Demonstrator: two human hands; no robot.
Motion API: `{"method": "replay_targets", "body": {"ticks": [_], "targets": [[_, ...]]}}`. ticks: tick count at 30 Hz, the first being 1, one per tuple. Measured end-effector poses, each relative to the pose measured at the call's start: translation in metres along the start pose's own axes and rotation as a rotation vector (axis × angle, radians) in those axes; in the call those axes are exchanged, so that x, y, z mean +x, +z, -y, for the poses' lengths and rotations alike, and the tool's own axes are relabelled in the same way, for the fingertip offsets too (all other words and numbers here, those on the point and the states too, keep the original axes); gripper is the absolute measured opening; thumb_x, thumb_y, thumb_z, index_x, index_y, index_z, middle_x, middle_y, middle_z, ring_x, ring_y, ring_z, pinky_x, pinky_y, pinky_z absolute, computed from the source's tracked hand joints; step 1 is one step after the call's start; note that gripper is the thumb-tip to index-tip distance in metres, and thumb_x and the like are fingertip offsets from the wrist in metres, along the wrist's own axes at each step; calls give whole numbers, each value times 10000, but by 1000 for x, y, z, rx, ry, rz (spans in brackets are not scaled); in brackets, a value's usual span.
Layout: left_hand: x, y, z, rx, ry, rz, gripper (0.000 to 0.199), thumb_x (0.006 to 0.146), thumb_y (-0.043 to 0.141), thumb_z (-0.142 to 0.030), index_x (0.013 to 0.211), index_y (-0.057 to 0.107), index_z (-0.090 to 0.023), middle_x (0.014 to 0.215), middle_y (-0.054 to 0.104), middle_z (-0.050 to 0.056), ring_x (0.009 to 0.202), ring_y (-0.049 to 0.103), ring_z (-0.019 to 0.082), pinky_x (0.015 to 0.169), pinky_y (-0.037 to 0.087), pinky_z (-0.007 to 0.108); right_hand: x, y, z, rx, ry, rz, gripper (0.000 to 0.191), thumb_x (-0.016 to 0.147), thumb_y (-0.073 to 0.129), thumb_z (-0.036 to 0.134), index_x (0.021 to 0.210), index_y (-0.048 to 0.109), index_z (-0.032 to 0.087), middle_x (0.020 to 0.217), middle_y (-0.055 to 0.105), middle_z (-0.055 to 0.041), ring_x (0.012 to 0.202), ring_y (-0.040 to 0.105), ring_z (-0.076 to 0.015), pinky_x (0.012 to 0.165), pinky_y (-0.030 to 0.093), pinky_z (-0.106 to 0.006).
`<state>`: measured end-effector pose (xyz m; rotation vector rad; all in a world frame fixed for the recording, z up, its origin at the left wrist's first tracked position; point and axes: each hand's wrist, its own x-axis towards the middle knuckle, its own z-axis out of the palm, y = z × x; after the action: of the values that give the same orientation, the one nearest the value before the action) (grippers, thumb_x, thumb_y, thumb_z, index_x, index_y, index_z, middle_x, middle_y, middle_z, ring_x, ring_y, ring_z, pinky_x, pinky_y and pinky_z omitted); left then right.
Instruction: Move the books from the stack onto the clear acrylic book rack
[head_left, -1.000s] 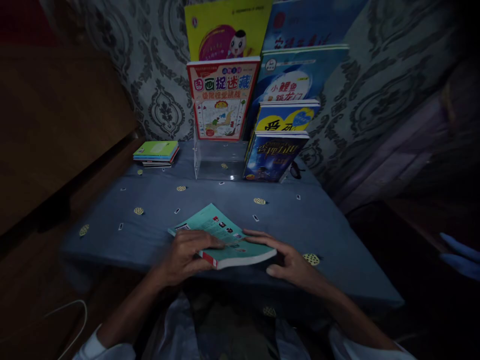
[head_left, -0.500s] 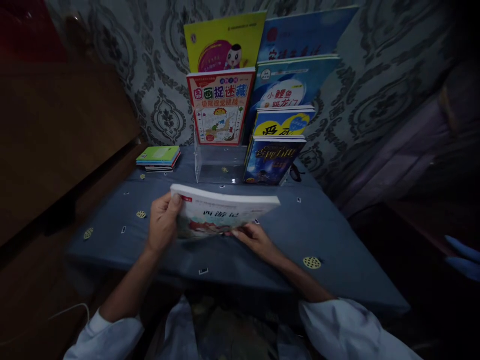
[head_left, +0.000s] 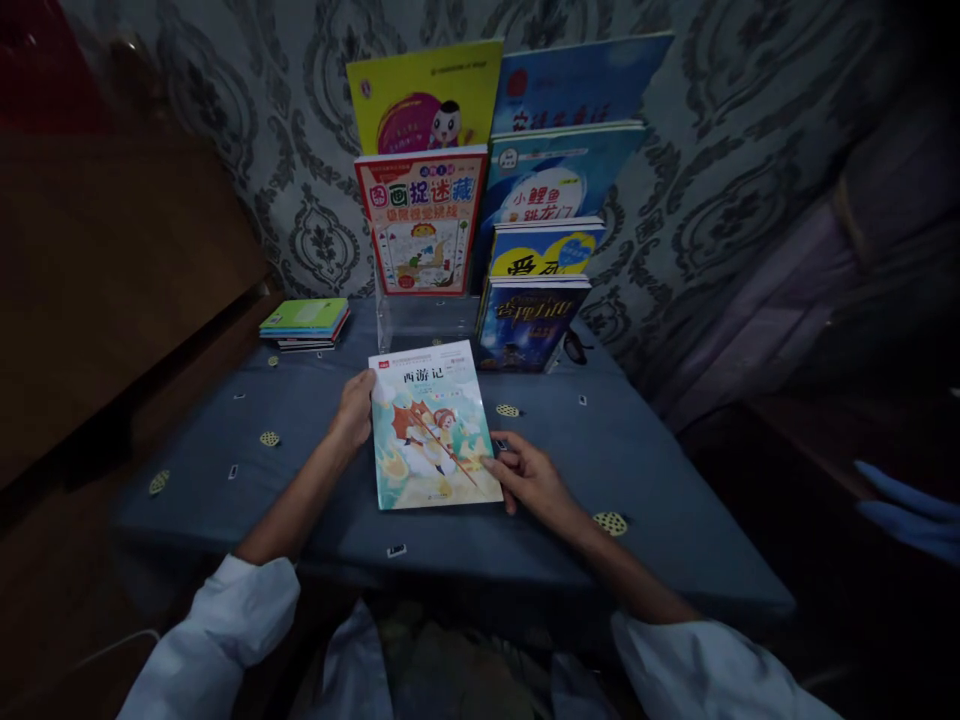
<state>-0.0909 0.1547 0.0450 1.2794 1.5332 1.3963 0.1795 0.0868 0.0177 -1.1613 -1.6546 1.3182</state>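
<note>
A book with a teal and white illustrated cover (head_left: 431,430) is held upright, front cover facing me, over the grey-blue table. My left hand (head_left: 354,408) grips its upper left edge, the fingers partly hidden behind it. Its lower right edge is pinched by my right hand (head_left: 529,478), thumb on the cover. Just behind it stands a clear rack (head_left: 386,325) bearing a red-bordered picture book (head_left: 424,225), a yellow book (head_left: 420,95), a teal book (head_left: 559,170), a blue-and-yellow book (head_left: 544,248) and a dark blue book (head_left: 529,325).
A small stack of books with a green top (head_left: 304,316) lies at the table's back left. Dark glasses (head_left: 576,346) rest right of the rack. A patterned wall is behind, a wooden cabinet (head_left: 112,270) at left, and a curtain (head_left: 795,290) at right.
The book has turned from leaning back with its top edge towards me to showing its full front cover. My left hand has moved slightly right and up. The view has shifted a little.
</note>
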Motion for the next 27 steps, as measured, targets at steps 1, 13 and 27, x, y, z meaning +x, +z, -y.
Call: {"method": "replay_targets", "body": {"ticks": [1,13,27], "targets": [[2,-1,9,116,36,2,225,928,507,-337,947,633,-151,855,743,89,870,724,242,866,562,399,1,-1,-2,-70,-5,7,406,822,627,534,1077,572,223,507,510,106,341,487,-128,384,368,-251],[-8,-11,46,685,266,151,333,890,476,-145,1187,627,-158,1317,617,152,1293,523,294,1118,380,495,30,-14,-20,-494,-151,-50,335,811,640,319,1124,697,212,829,704,-23,708,656,-194,690,539,-331],[-2,-13,57,921,464,168,420,946,416,-154,1323,601,-160,1403,601,127,1341,533,261,1120,442,452,93,-3,-51,-556,-417,-199,342,906,525,259,1187,700,178,1256,667,-146,1165,632,-286,1018,499,-471]]}}
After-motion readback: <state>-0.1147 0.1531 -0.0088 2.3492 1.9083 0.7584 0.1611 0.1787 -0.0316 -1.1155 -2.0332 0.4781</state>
